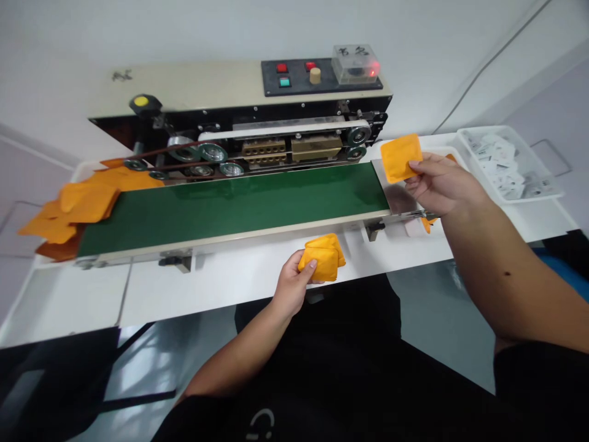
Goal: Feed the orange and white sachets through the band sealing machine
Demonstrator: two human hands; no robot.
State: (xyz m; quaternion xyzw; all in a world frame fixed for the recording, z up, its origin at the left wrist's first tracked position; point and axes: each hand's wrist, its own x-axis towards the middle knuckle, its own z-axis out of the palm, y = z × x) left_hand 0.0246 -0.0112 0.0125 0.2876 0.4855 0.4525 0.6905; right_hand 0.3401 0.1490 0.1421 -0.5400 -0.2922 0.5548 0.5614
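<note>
1. The left hand (292, 285) closes in a narrow grip on a small stack of puffy orange square sachets (323, 258), holding them by their near edge over the white table top (207, 288), just in front of the conveyor.
2. The right hand (442, 184) holds a single flat orange square sachet (401, 158) in a narrow pinch at its lower corner, between the thumb and fingers. The sachet stands tilted, just past the right end of the conveyor.
3. Between the hands and the far wall sits a cream-and-black band sealing machine (239, 110), with a long green conveyor belt (230, 205) running along its front. Neither hand touches the belt, and nothing lies on it.
4. Above the belt, two brass-coloured heating blocks (292, 147) sit behind a white band, and a dark control panel (322, 77) carries red and green buttons, a cream knob and a clear box with a red light.
5. A loose heap of orange sachets (87, 205) lies at the belt's left end, some overlapping its edge.
6. A few more orange sachets (426, 225) show beneath the right wrist, mostly hidden.
7. A white plastic tray (506, 166) of small white printed packets stands on the table, beyond the right hand.
</note>
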